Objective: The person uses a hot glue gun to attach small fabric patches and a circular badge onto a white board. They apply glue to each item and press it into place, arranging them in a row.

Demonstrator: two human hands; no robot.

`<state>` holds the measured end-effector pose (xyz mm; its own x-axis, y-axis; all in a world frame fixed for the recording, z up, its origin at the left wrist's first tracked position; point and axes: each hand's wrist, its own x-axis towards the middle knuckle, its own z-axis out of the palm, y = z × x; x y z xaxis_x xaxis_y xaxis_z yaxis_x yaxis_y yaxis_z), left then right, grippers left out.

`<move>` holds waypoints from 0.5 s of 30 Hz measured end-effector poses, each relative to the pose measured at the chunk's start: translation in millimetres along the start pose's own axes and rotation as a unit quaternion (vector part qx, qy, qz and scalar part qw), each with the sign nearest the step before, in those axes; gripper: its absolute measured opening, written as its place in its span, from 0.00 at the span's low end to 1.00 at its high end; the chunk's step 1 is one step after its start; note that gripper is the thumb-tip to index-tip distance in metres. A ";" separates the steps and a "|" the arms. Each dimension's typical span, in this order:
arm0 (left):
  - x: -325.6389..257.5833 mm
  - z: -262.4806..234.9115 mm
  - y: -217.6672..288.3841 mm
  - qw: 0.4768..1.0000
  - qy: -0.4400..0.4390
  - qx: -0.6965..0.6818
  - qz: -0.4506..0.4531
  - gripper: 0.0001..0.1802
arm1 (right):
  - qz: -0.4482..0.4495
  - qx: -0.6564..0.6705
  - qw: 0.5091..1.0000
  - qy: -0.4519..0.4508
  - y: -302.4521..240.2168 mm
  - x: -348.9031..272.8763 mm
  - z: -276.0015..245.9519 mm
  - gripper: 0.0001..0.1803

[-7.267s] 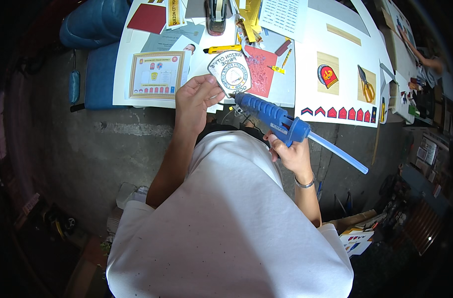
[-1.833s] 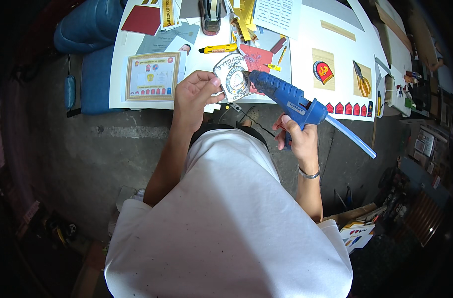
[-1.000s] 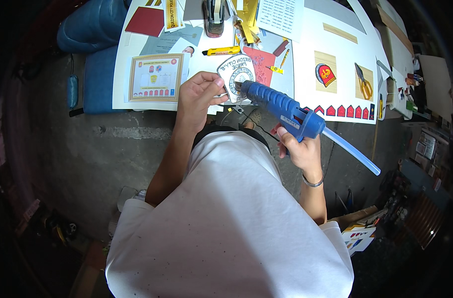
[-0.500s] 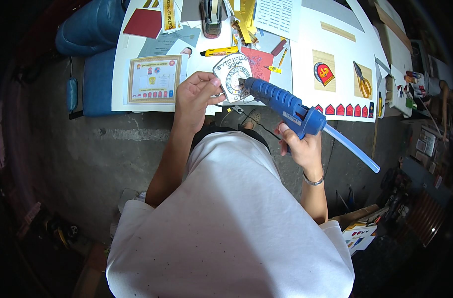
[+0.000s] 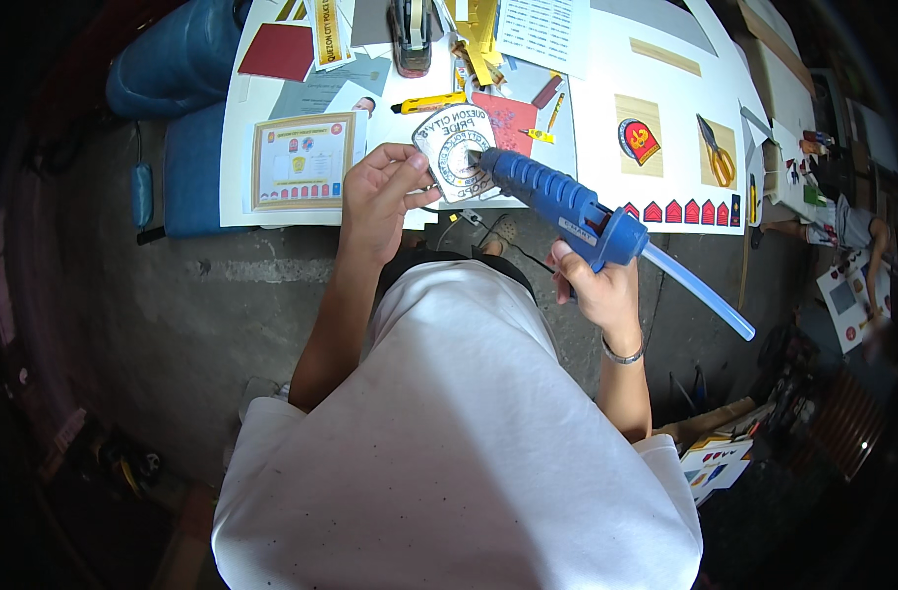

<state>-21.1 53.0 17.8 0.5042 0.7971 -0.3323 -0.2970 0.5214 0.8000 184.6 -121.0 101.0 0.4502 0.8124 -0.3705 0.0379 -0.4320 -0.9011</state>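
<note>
My left hand (image 5: 385, 187) pinches the left edge of a white embroidered patch (image 5: 451, 128), whose back with mirrored dark lettering faces up. In my right hand (image 5: 601, 285) is a blue glue gun (image 5: 557, 202), fingers wrapped round its handle. A long translucent glue stick (image 5: 700, 292) sticks out of the gun's rear. The dark nozzle (image 5: 476, 157) is at the middle of the patch; whether it touches cannot be made out. Both are held above the front edge of the white table (image 5: 587, 138).
Behind the patch lie a yellow cutter (image 5: 428, 102), a red sheet (image 5: 505, 123) and a tape dispenser (image 5: 412, 44). A framed certificate print (image 5: 303, 162) is at left. On the right are a red patch (image 5: 639, 143) and orange-handled scissors (image 5: 717, 152). Another person's arm (image 5: 877, 256) shows at far right.
The patch and my left hand have shifted slightly left, the gun's nozzle with them. Another person with a printed white board has come into view at the far right.
</note>
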 end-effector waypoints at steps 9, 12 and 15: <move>-1.4 3.4 2.0 0.999 0.016 -0.026 0.016 0.06 | 0.012 0.001 1.000 0.003 2.2 -3.3 0.8 0.13; -1.2 2.7 1.2 0.999 0.025 -0.032 0.006 0.06 | 0.005 0.010 1.000 -0.014 1.2 -7.8 1.8 0.12; 0.3 0.0 0.4 0.999 0.020 -0.045 0.004 0.07 | 0.000 -0.004 1.000 -0.025 0.2 -7.0 0.3 0.11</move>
<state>-21.0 53.5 18.0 0.4694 0.8117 -0.3477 -0.3732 0.5392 0.7550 181.2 -126.7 103.3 0.4049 0.8313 -0.3807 0.0452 -0.4340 -0.8998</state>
